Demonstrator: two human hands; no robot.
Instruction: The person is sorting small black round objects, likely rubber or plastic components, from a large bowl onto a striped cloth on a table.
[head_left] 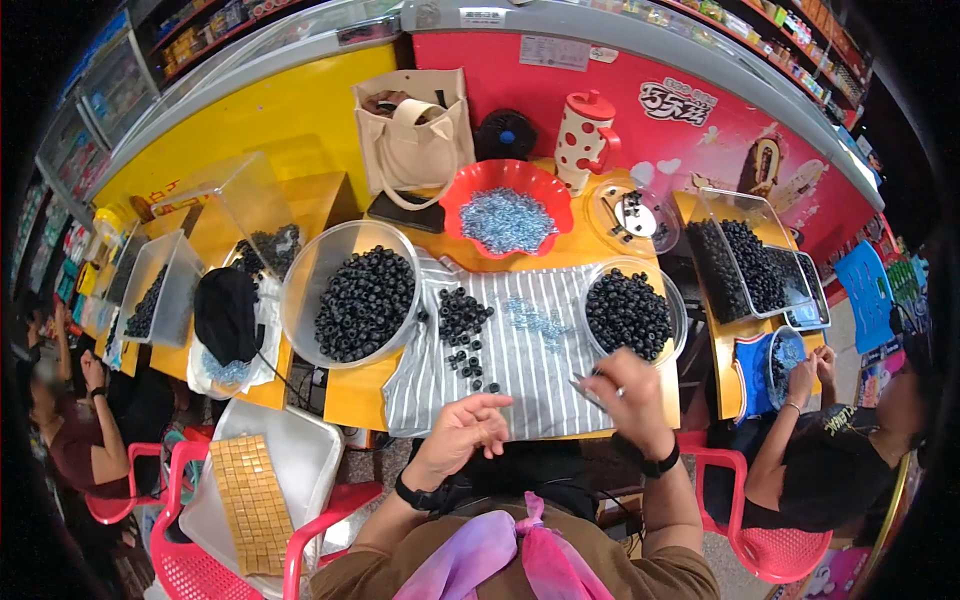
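Observation:
My left hand (464, 436) is over the front edge of a grey-and-white striped cloth (525, 395), its fingers apart and nothing visible in them. Over the cloth's right front corner, my right hand (632, 392) is closed around a small, thin, metallic-looking piece (588, 391), too small to name. A loose pile of small black ring-like pieces (462, 314) lies on the cloth, with a few strays in front. Right of it are scattered small clear bluish pieces (538, 322). Just beyond my right hand stands a round clear tub (677, 318) of black pieces.
A larger clear tub (290, 290) of black pieces stands left. At the back are a red scalloped bowl (462, 190) of clear pieces, a beige bag (420, 165) and a dotted tumbler (582, 145). People work at both sides; a pink chair (190, 560) is at left.

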